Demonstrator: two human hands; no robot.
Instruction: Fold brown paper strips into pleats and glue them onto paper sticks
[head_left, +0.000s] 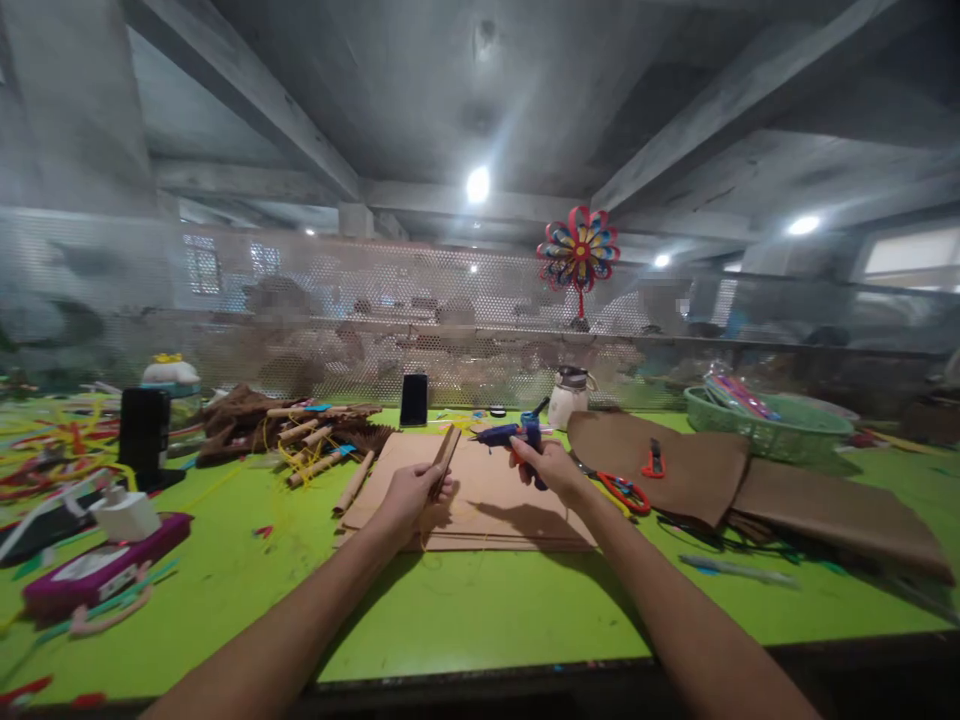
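Note:
My left hand [411,497] is closed around a narrow, folded brown paper strip [447,452], which stands tilted upward. In my right hand [550,466] is a blue glue gun [499,435], gripped by its handle, its nozzle pointing left at the strip; a small gap seems to part them. Both hands are over a stack of brown paper sheets [480,535] on the green table [420,620]. A rolled paper tube [353,485] lies along the stack's left edge. Red-handled scissors [624,492] rest just right of my right hand.
Bundled paper tubes [315,470] and a phone [414,400] lie beyond the stack. A purple power strip [112,570] with a white plug [124,515] sits left. Brown paper pieces [675,470], a green basket [772,425] and a lidded jar [568,405] occupy the right.

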